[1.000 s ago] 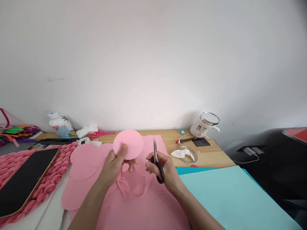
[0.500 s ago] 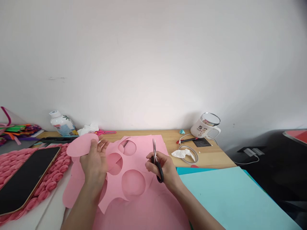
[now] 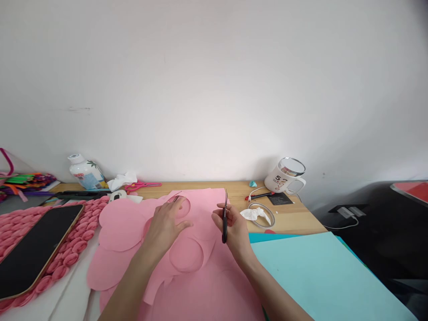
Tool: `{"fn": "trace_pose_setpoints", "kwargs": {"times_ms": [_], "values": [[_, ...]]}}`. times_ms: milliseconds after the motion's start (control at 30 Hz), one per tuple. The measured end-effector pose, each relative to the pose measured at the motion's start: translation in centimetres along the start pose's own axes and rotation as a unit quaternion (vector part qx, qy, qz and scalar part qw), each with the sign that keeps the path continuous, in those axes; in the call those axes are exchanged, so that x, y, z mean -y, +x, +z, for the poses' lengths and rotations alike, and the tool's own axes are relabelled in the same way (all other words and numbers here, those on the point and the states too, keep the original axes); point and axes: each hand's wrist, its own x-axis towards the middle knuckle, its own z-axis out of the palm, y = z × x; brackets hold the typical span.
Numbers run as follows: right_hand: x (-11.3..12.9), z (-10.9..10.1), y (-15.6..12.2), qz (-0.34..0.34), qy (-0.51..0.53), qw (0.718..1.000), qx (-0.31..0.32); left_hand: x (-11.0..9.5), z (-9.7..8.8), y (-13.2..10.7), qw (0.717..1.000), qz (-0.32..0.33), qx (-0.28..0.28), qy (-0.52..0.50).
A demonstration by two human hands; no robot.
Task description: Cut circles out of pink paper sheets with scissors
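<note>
My right hand (image 3: 236, 228) grips a pair of black-handled scissors (image 3: 225, 226), blades pointing up and away, above the right part of a pink paper sheet (image 3: 209, 209). Round holes have been cut in that sheet. Over its middle, my left hand (image 3: 165, 228) is spread with fingers apart and nothing in it; whether it touches the paper I cannot tell. Left of it lies a group of overlapping rounded pink paper cutouts (image 3: 115, 263), partly hidden by my left forearm. More pink paper (image 3: 207, 298) lies nearest me.
Light blue sheets (image 3: 321, 272) lie at the right. Behind them are a white mug (image 3: 280, 178), a coiled cable (image 3: 272, 218) and a crumpled tissue (image 3: 256, 215). At left are a phone (image 3: 40, 249) on a pink woven mat, pink scissors (image 3: 143, 185) and a white bottle (image 3: 86, 173).
My left hand has let go of a rounded pink cutout, now lying with the others at left, and has moved right over the holed sheet. The scissors have turned slightly and shifted right.
</note>
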Motion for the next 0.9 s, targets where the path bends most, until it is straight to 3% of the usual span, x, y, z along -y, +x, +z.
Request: {"fn": "trace_pose_setpoints", "kwargs": {"times_ms": [100, 200, 400, 567, 667, 767, 800, 833, 900], "values": [[0.1, -0.1, 0.1, 0.018, 0.003, 0.999, -0.035, 0.1, 0.2, -0.2, 0.988, 0.039, 0.060, 0.134], [0.3, -0.2, 0.2, 0.038, 0.002, 0.997, -0.068, 0.6, 0.3, -0.1, 0.984, 0.067, 0.079, 0.144], [0.3, -0.5, 0.2, 0.036, -0.004, 0.995, -0.093, 1.0, 0.4, 0.2, 0.997, 0.052, 0.037, -0.031], [0.2, -0.7, 0.4, 0.041, -0.018, 0.997, -0.067, 0.1, -0.3, 0.1, 0.978, 0.065, 0.000, -0.199], [0.6, -0.7, 0.3, 0.047, 0.025, 0.997, -0.060, -0.8, -0.8, -0.2, 0.966, 0.080, -0.063, -0.239], [0.9, -0.7, 0.4, 0.032, 0.093, 0.989, -0.114, -1.5, -1.2, -0.6, 0.931, 0.137, -0.195, -0.275], [1.0, -0.7, 0.5, 0.027, 0.120, 0.983, -0.138, -1.7, -1.3, -0.7, 0.920, 0.150, -0.214, -0.293], [0.9, -0.8, 0.6, 0.021, 0.149, 0.976, -0.158, -1.8, -1.5, -0.8, 0.916, 0.157, -0.196, -0.312], [0.8, -0.8, 0.9, 0.012, 0.203, 0.961, -0.188, -1.8, -1.5, -1.1, 0.925, 0.142, -0.052, -0.348]]}}
